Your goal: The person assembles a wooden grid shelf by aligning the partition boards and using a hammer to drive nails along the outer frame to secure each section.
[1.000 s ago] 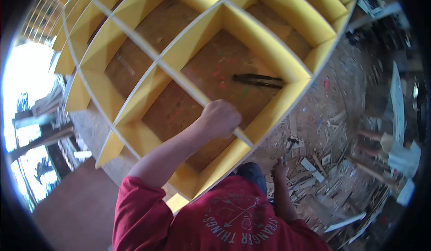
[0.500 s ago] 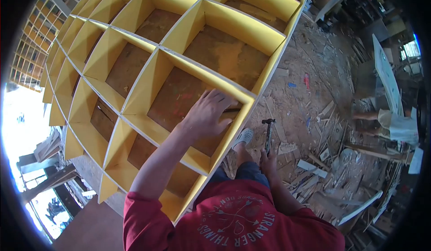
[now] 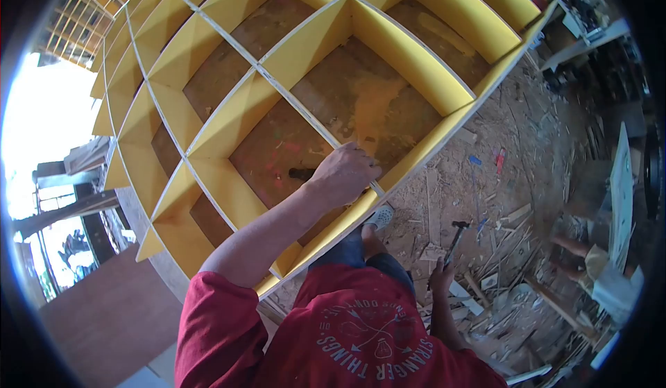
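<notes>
My left hand (image 3: 347, 173) is curled over the top edge of a yellow divider (image 3: 305, 114), close to where it meets the frame's outer rim. The divider belongs to a large curved yellow grid frame (image 3: 416, 176) of crossing panels. Inside the cell beside my left wrist lies a dark tool (image 3: 300, 174), mostly hidden by my hand and arm. Low at my right side, my right hand (image 3: 440, 277) is closed round the handle of a hammer (image 3: 459, 232), its head pointing up and away from me.
Wood scraps (image 3: 489, 284) litter the dirt floor on the right. Another person's legs (image 3: 572, 249) show at the far right, near a leaning pale board (image 3: 619, 187). A brown sheet (image 3: 111, 312) lies at lower left. My shoe (image 3: 381, 215) is below the frame's rim.
The camera view has turned, shifting the frame in the picture. My left hand, with fingers more spread half a second ago, is now curled over the divider. My right hand keeps the hammer.
</notes>
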The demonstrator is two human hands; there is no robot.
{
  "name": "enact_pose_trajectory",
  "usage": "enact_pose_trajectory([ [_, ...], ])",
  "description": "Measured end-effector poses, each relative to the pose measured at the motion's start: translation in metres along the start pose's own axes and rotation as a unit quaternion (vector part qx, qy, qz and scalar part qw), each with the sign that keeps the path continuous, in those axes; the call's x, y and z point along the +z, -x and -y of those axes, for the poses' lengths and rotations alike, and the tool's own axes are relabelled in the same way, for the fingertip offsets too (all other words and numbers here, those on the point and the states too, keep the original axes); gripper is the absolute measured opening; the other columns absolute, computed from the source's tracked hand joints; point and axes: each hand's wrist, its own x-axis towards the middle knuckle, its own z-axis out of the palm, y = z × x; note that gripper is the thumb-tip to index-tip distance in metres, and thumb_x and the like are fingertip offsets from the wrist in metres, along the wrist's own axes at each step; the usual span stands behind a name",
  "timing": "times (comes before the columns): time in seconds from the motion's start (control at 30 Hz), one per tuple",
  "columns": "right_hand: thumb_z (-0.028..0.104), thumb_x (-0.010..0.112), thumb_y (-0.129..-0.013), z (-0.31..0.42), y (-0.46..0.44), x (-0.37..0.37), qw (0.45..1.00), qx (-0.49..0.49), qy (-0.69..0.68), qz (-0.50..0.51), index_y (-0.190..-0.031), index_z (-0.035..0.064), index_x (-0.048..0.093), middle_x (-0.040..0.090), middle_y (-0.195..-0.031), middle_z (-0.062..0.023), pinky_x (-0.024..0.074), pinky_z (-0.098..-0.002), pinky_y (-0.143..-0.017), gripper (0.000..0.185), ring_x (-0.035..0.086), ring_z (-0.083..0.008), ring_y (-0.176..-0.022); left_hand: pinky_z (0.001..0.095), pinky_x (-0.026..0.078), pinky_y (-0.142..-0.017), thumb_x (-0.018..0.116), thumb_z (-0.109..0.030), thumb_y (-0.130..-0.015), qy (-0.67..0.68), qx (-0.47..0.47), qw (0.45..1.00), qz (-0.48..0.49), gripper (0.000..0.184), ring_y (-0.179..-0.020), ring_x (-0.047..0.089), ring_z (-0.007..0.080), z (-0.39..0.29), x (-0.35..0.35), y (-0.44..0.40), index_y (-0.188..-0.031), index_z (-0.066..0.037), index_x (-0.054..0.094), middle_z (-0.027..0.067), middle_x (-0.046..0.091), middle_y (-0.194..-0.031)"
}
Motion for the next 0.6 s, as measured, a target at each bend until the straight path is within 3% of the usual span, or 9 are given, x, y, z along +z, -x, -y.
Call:
enact_pose_trajectory([
  [0.07, 0.03, 0.059, -0.11, 0.055, -0.001, -0.026, 0.996, -0.078, -0.002, -0.05, -0.121, -0.0084, 0.06, 0.064, -0.088, -0.0175, 0.0513, -0.0444, -0.076, 0.04, 0.064, -0.028, -0.08, 0.0445, 0.057, -0.086, 0.077, -0.011, -0.068, 0.025, -0.016, 0.996, 0.086, 0.024, -0.099, 0.073, 0.0299, 0.006, -0.012, -0.011, -0.092, -0.011, 0.078, 0.0073, 0.076, -0.09],
  [0.17, 0.027, 0.059, -0.11, 0.145, -0.01, -0.066, 0.997, -0.046, -0.06, 0.023, -0.123, -0.0064, 0.057, 0.062, -0.088, -0.0143, 0.0516, -0.0413, -0.076, 0.036, 0.062, -0.026, -0.078, 0.0443, 0.063, -0.077, 0.074, -0.009, -0.07, -0.012, 0.016, 0.979, 0.204, 0.016, -0.096, 0.077, 0.0338, 0.006, -0.052, -0.042, -0.085, -0.01, 0.081, 0.0112, 0.08, -0.092],
  [0.2, 0.025, 0.059, -0.11, 0.18, -0.011, -0.079, 0.99, 0.046, -0.109, 0.071, -0.123, -0.0027, 0.057, 0.06, -0.086, -0.0095, 0.0506, -0.0358, -0.07, 0.03, 0.059, -0.0196, -0.07, 0.044, 0.063, -0.079, 0.074, -0.01, -0.071, -0.007, 0.002, 0.976, 0.218, 0.016, -0.097, 0.077, 0.0337, 0.006, -0.05, -0.045, -0.086, -0.011, 0.082, 0.0116, 0.08, -0.094],
  [0.3, 0.024, 0.06, -0.11, 0.201, -0.023, -0.093, 0.961, -0.276, -0.024, 0.008, -0.121, 0.0013, 0.057, 0.056, -0.081, -0.0028, 0.0447, -0.0288, -0.058, 0.025, 0.053, -0.0106, -0.063, 0.0433, 0.063, -0.082, 0.073, -0.012, -0.074, 0.01, -0.016, 0.968, 0.25, 0.019, -0.098, 0.077, 0.0336, 0.008, -0.046, -0.05, -0.089, -0.011, 0.083, 0.0128, 0.08, -0.097],
  [0.33, 0.03, 0.064, -0.107, 0.225, -0.018, -0.106, 0.973, -0.197, -0.088, 0.085, -0.114, 0.0018, 0.059, 0.058, -0.073, -0.004, 0.0452, -0.0325, -0.057, 0.029, 0.053, -0.0137, -0.06, 0.0433, 0.063, -0.083, 0.073, -0.012, -0.074, 0.021, -0.016, 0.968, 0.249, 0.02, -0.097, 0.077, 0.0339, 0.009, -0.045, -0.049, -0.091, -0.012, 0.084, 0.013, 0.08, -0.096],
  [0.43, 0.032, 0.063, -0.107, 0.282, 0.001, -0.127, 0.948, -0.199, -0.142, 0.205, -0.111, 0.0003, 0.06, 0.058, -0.073, -0.0034, 0.0456, -0.0315, -0.059, 0.032, 0.054, -0.0119, -0.062, 0.0451, 0.063, -0.084, 0.072, -0.013, -0.075, 0.038, -0.009, 0.967, 0.252, 0.023, -0.1, 0.076, 0.0357, 0.015, -0.04, -0.051, -0.095, -0.012, 0.084, 0.0141, 0.08, -0.098],
  [0.6, 0.032, 0.056, -0.108, 0.284, 0.029, -0.108, 0.931, -0.224, -0.147, 0.248, -0.113, -0.0014, 0.06, 0.056, -0.07, -0.0014, 0.0421, -0.0283, -0.055, 0.033, 0.052, -0.0085, -0.06, 0.0475, 0.062, -0.082, 0.071, -0.014, -0.076, 0.079, 0.008, 0.962, 0.26, 0.025, -0.099, 0.075, 0.0365, 0.023, -0.046, -0.05, -0.098, -0.011, 0.081, 0.0135, 0.078, -0.096],
])
